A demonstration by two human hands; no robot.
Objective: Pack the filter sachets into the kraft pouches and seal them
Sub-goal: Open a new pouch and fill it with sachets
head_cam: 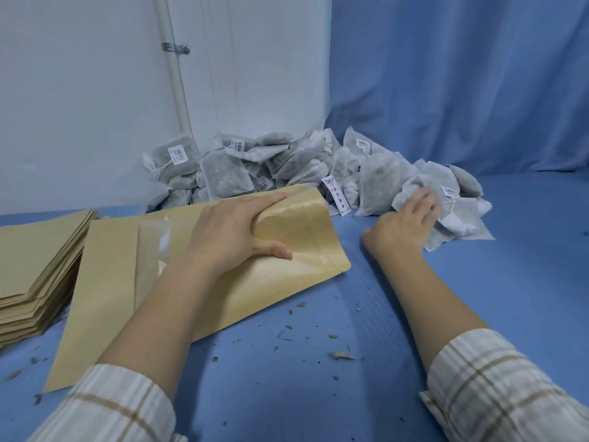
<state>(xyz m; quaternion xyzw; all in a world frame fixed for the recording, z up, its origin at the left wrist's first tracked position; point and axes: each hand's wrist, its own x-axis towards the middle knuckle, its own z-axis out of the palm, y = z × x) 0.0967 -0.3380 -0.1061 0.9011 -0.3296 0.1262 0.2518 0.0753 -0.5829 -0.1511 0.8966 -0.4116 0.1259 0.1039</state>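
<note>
A kraft pouch [287,272] lies flat on the blue cloth in the middle, its mouth end curling up toward the sachets. My left hand [236,231] grips that curled mouth end, thumb on the near face and fingers over the far edge. A heap of white filter sachets [287,164] with dark filling is piled along the back wall. My right hand [404,221] reaches into the right end of the heap, and its fingers close round a sachet [424,186]; its fingertips are hidden by the sachet paper.
A stack of flat kraft pouches [38,269] sits at the left edge. A white label tag [336,199] lies by the pouch mouth. Dry herb crumbs [341,355] are scattered over the blue cloth [478,282]. A white wall with a pipe [175,74] and a blue curtain [462,74] stand behind.
</note>
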